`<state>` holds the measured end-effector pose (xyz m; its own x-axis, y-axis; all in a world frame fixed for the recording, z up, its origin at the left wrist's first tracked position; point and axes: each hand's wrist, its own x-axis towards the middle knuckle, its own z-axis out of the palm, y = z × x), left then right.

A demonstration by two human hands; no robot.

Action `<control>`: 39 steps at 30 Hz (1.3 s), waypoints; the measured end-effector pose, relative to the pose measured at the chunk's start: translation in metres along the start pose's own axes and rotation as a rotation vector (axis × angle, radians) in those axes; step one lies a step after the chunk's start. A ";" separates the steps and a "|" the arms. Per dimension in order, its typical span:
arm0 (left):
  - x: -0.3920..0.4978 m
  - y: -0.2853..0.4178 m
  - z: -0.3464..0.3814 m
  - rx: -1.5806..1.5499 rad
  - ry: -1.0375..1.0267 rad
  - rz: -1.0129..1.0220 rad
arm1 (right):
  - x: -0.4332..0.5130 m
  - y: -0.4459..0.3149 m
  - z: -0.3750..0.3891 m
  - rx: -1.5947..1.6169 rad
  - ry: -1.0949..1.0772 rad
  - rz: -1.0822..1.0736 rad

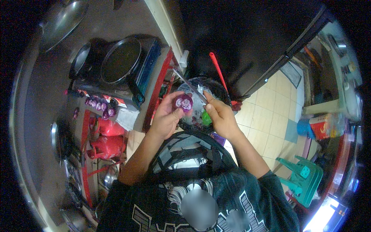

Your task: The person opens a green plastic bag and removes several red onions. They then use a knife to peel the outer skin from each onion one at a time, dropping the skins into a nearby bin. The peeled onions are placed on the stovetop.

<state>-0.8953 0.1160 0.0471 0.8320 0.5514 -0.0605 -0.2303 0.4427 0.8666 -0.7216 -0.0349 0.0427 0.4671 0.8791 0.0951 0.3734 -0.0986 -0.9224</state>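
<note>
My left hand (pixel 168 117) holds a red onion (pixel 183 103), whose cut face shows pale and purple rings. To its right, my right hand (pixel 219 116) grips a knife (pixel 191 87) near the handle end, the blade pointing up and to the left, apart from the onion. Below both hands is a bin lined with a dark bag (pixel 189 127), with clear plastic and a bright green item (pixel 206 118) inside. Several more red onions (pixel 101 105) lie in a row at the stove's front edge, to the left.
A frying pan (pixel 121 61) sits on the gas stove (pixel 116 87) at left. Red gas cylinders (pixel 105 146) stand under the counter. A red stick (pixel 218 69) rises behind the bin. Green plastic stools (pixel 307 179) are at lower right, by the tiled floor (pixel 269 116).
</note>
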 end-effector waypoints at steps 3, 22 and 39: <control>-0.001 -0.004 -0.002 0.013 0.045 0.046 | -0.003 -0.003 0.002 -0.002 0.024 0.004; -0.089 0.039 -0.077 -0.003 0.181 0.126 | -0.007 0.070 0.006 0.336 0.082 0.440; -0.127 0.212 -0.621 0.726 1.353 0.247 | -0.040 0.013 0.094 0.333 0.481 0.591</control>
<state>-1.3630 0.5792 -0.0689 -0.3390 0.9377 0.0755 0.3297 0.0432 0.9431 -0.8110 -0.0276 -0.0083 0.8316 0.4227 -0.3602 -0.2629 -0.2718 -0.9258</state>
